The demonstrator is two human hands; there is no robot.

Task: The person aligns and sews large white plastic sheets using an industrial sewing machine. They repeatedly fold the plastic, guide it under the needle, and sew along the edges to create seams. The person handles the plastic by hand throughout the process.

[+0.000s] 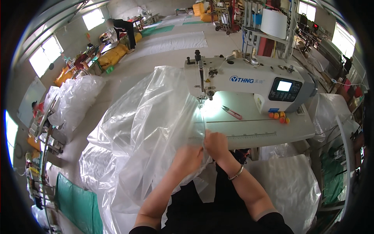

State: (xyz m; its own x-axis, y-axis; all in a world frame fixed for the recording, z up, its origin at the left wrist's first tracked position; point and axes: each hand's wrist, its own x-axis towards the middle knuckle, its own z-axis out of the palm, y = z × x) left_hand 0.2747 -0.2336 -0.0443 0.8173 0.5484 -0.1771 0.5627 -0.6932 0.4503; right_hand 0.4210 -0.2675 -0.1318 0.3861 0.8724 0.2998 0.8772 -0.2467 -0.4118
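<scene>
A large translucent plastic sheet (144, 113) spills over the left of the sewing table and down towards the floor. My left hand (188, 159) is closed on its edge, close to my body. Just to the right, my right hand (216, 145) is also closed, pinching the same edge in front of the needle area. From there the edge runs up to the needle of the white sewing machine (241, 76), where a bright lamp lights the bed. Pink-handled thread snips (232, 112) lie on the bed to the right of the needle.
Several small orange and red balls (279, 117) sit by the machine's base. A white thread cone (274, 24) stands behind it. More plastic sheeting (286, 191) hangs at my right. Piled plastic (76, 101) and a green sheet (78, 202) lie at the left. A person (125, 29) bends over far back.
</scene>
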